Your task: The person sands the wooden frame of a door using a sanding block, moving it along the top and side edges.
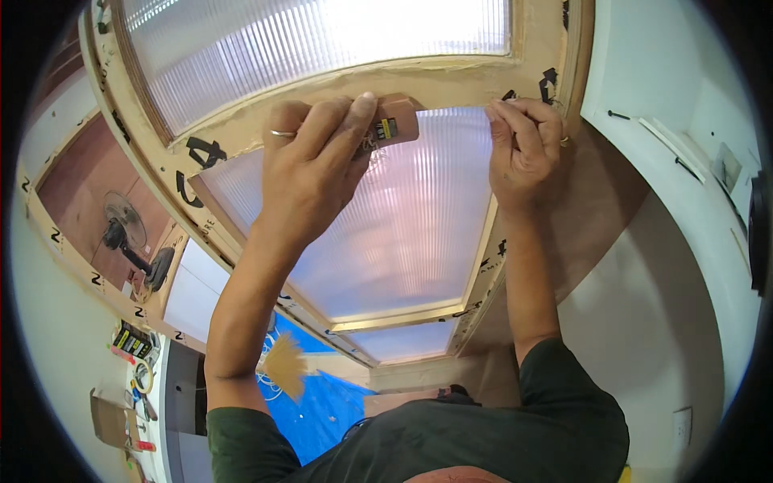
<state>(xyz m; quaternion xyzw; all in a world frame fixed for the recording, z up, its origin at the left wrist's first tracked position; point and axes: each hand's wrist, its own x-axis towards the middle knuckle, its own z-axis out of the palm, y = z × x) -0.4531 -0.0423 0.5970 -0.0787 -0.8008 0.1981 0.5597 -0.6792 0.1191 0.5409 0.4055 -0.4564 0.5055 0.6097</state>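
Observation:
My left hand (310, 173), wearing a ring, is closed around a brownish-orange block-shaped object (400, 119) with a small yellow and black label. Its exact kind I cannot tell. The object is up against the horizontal rail of a light wooden frame (338, 90), which has black handwritten marks. My right hand (527, 149) is at the rail's right end with thumb and fingertips pinched together; whatever they hold, if anything, I cannot make out. Between the hands lies a ribbed translucent panel (403, 217); another ribbed panel (322, 36) fills the section above.
At left a black fan (121, 229) stands beyond the frame. Tools and an opened cardboard box (111, 419) lie on a white counter, lower left. A straw broom (283, 366) and blue sheeting (322, 410) are below. White cabinetry (656, 153) lines the right.

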